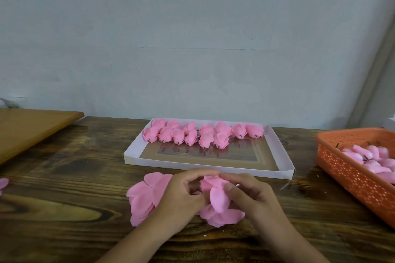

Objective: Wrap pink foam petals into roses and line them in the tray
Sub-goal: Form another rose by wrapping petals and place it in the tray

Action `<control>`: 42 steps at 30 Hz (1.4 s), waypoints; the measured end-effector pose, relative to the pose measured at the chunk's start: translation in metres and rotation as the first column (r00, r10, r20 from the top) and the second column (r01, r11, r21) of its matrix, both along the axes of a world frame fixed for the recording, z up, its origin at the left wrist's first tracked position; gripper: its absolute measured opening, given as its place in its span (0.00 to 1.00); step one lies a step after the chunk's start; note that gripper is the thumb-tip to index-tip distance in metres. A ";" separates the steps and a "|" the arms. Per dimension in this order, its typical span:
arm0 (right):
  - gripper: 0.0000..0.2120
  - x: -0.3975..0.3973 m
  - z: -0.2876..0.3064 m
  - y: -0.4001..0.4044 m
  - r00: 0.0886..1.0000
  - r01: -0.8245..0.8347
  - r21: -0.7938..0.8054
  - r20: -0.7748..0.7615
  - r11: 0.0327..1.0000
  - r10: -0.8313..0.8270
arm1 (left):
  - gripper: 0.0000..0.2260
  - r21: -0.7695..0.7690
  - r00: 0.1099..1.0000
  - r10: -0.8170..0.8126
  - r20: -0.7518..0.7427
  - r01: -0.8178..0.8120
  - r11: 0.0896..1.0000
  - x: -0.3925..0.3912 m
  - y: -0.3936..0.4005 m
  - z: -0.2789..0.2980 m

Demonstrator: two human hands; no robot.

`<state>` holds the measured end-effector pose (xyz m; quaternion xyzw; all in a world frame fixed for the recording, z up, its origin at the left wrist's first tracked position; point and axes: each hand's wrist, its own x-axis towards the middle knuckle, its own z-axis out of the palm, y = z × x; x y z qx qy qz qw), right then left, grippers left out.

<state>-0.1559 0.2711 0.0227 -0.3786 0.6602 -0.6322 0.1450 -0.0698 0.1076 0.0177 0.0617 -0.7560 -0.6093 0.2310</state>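
A half-wrapped pink foam rose [215, 193] sits between my two hands just above the wooden table. My left hand [181, 196] curls its fingers round its left side. From the right, my right hand [250, 196] grips it, thumb pressed on a petal. Loose petals of the same piece [222, 216] spread out below it. A stack of flat pink foam petals [145, 196] lies under and left of my left hand. Behind them stands the white cardboard tray [280, 156], with several finished roses [203, 133] lined along its far side.
An orange perforated basket [352, 175] with pale pink buds [374, 160] stands at the right. A brown wooden board [32, 128] lies at the back left. One stray pink petal [3, 183] shows at the left edge. A grey wall rises behind the table.
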 end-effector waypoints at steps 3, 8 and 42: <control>0.11 0.001 0.003 0.000 0.998 -0.008 -0.019 0.064 1.000 0.009 | 0.18 0.010 1.000 0.000 0.003 0.000 1.000 0.000 0.000 0.000; 0.15 0.003 0.007 -0.001 0.994 0.019 -0.043 0.112 0.999 -0.014 | 0.17 0.015 0.999 -0.045 0.019 0.045 0.999 0.001 0.000 0.002; 0.12 0.002 0.006 0.001 0.974 -0.039 -0.084 0.217 0.996 0.056 | 0.25 0.038 0.996 -0.078 0.031 0.077 0.996 -0.001 0.001 0.001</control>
